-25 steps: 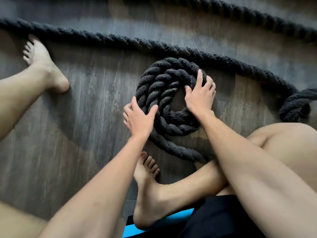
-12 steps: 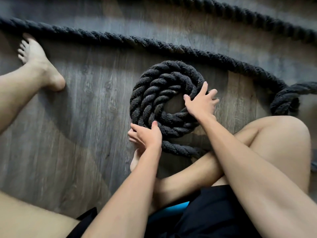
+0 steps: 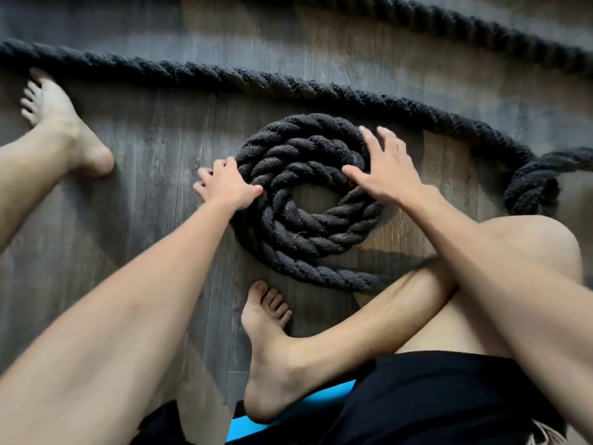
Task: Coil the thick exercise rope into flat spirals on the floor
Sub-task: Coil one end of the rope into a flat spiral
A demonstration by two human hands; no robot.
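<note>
**Head view.** Black twisted rope [image 3: 224,75] on a dark wood-plank floor [image 3: 144,139]; person seated, legs bare.

- **Coil:** the coil [image 3: 288,162] lies flat at ctr of scene, approx. three turns, w/ a gap of bare floor in its middle.
- **Left hand:** the left hand [image 3: 229,186] is at the coil's left outer edge. Its thumb lies over the outermost turn and its fingers curl down at the outer side, so it grips that turn.
- **Right hand:** the right hand [image 3: 385,175] is on the coil's far-right part, fingers spread and straight, palm down on the turns, holding nothing.
- **Uncoiled rope:** the outermost turn leaves the coil on the near side and goes out of sight behind the right shin [image 3: 401,303]. A long slack run crosses the far floor left to right, to a bunched loop [image 3: 532,184] at right. A second run [image 3: 449,24] lies farther off.
- **Feet:** the left foot [image 3: 61,123] is just beside the slack run; touching or not, can't tell. The right foot [image 3: 266,348] is near the coil but apart from it.
- **Near edge:** black shorts [image 3: 433,396] and a blue mat [image 3: 288,409].

**Step in hand (judged):** bedding and tightening the first spiral. This is early in the task, since most of the rope is uncoiled. The next move prob. needs the right hand to pin the laid turns while the left feeds slack round the outside, w/o a turn riding up.

**Writing/brands:** none legible.
</note>
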